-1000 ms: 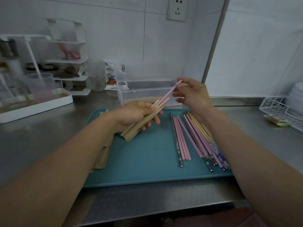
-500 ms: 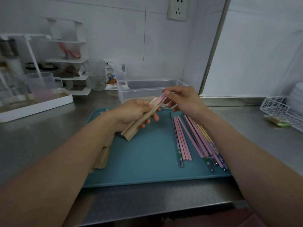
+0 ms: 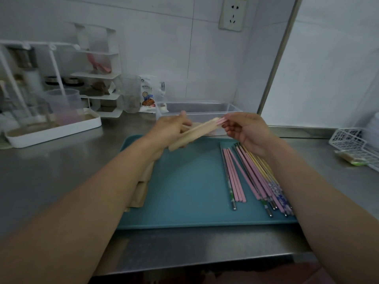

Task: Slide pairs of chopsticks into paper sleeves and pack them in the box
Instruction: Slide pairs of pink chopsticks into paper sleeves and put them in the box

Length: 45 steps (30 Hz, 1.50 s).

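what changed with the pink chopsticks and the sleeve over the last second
The pink chopsticks slid deeper into the tan paper sleeve; only their ends show now. The left hand carried it toward the clear plastic box. The right hand followed. The teal tray stayed.

Pink chopsticks (image 3: 221,120) nearly inside sleeve (image 3: 192,133)

No legible text; print on the snack packet (image 3: 146,93) too blurred.

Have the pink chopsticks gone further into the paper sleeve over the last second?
Yes. The pink chopsticks slid down-left into the paper sleeve; only short tips protrude now.
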Each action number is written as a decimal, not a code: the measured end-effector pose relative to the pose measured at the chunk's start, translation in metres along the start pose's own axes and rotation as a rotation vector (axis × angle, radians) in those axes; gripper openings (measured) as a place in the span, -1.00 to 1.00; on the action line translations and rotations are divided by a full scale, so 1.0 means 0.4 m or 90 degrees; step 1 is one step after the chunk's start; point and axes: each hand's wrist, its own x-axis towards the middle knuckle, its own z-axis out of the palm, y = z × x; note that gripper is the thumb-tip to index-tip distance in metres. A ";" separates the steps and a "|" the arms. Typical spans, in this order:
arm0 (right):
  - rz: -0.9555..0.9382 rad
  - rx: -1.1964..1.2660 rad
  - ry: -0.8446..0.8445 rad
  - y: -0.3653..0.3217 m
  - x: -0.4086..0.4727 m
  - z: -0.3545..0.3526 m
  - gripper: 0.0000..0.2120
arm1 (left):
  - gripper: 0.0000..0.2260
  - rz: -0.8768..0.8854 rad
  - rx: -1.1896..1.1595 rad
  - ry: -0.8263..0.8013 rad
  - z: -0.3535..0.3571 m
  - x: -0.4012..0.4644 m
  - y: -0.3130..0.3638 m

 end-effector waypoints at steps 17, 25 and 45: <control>0.078 -0.200 0.128 -0.106 0.178 0.146 -0.79 | -0.81 -0.044 0.103 0.076 -0.086 -0.010 0.097; -0.121 -0.590 0.031 -0.077 0.094 0.232 -0.91 | -0.91 0.129 0.624 0.013 -0.188 -0.049 0.062; 0.177 -0.321 -0.269 -0.042 -0.055 0.272 -0.95 | -0.28 0.094 0.189 0.074 -0.114 -0.081 0.038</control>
